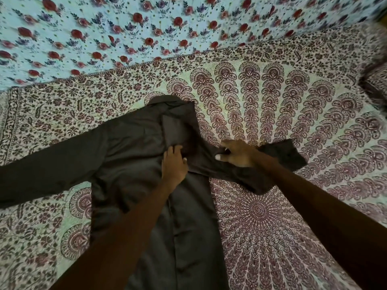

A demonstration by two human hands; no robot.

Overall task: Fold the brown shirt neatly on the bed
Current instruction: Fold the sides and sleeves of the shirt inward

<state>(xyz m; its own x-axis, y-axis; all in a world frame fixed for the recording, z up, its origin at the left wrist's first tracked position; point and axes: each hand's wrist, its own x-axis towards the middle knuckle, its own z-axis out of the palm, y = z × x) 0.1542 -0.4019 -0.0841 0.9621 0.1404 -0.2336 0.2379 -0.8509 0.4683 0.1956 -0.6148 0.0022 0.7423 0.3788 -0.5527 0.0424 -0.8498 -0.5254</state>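
The brown shirt lies on the bed, collar at the far end and hem towards me. Its left sleeve stretches out flat to the left edge of the view. The right side of the body is folded in over the middle. My left hand presses flat on the shirt's chest beside that fold, fingers together. My right hand grips the right sleeve, which runs across to the right with its cuff lying on the bedspread. My forearms hide part of the shirt's lower body.
The bedspread has a maroon paisley and mandala print. A pale blue sheet with red roses covers the far half of the bed. A dark patterned cushion or bundle sits at the right edge.
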